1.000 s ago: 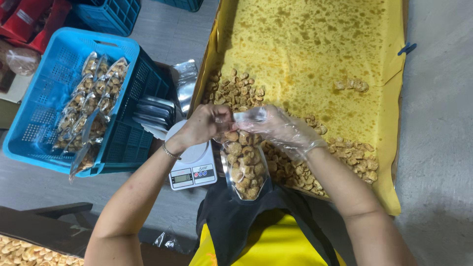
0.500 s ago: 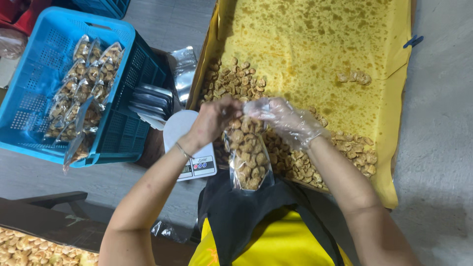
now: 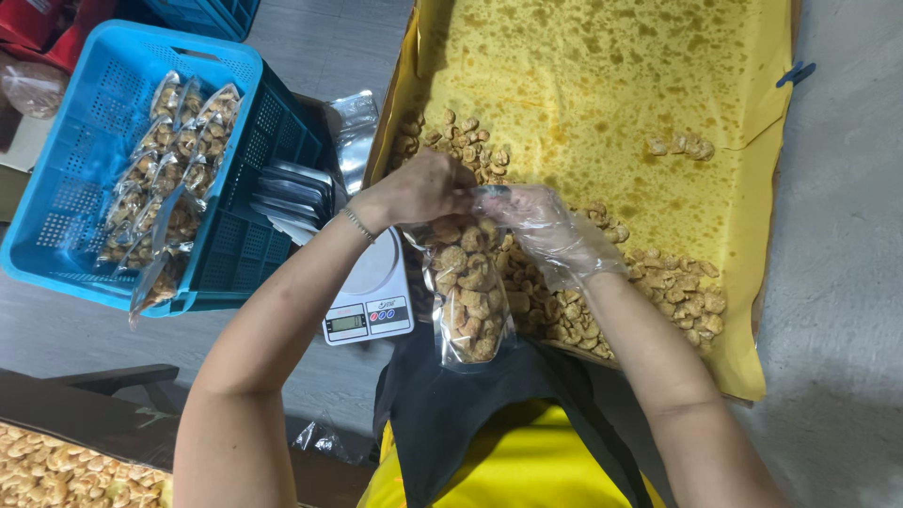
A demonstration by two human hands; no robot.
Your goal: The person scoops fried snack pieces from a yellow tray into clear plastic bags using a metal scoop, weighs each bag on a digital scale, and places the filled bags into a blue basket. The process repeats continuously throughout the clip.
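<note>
A grey concrete floor runs under everything, seen from above, and most of the upper picture is taken up by a wide tray lined with yellow paper, blotched with darker oil stains. Fried snack pieces lie along the tray's near edge in a loose band, with a small cluster lying apart higher up on the paper. A blue clip pinches the paper at the right edge.

To the left of the tray stands a blue plastic crate holding a row of filled clear packets. A stack of empty silver pouches rests on the crate's right rim. Just below, between crate and tray, sits a small white kitchen scale.

Over the tray's near edge, both hands meet at the top of a clear plastic bag packed with snack pieces; it hangs upright below them. The left hand, bare with a thin bracelet at the wrist, has its grip pinched closed on the bag's mouth. The right hand, in a loose transparent glove, grips the same top edge from the other side, fingers closed.

In the lower left corner another tray of snack pieces shows.
</note>
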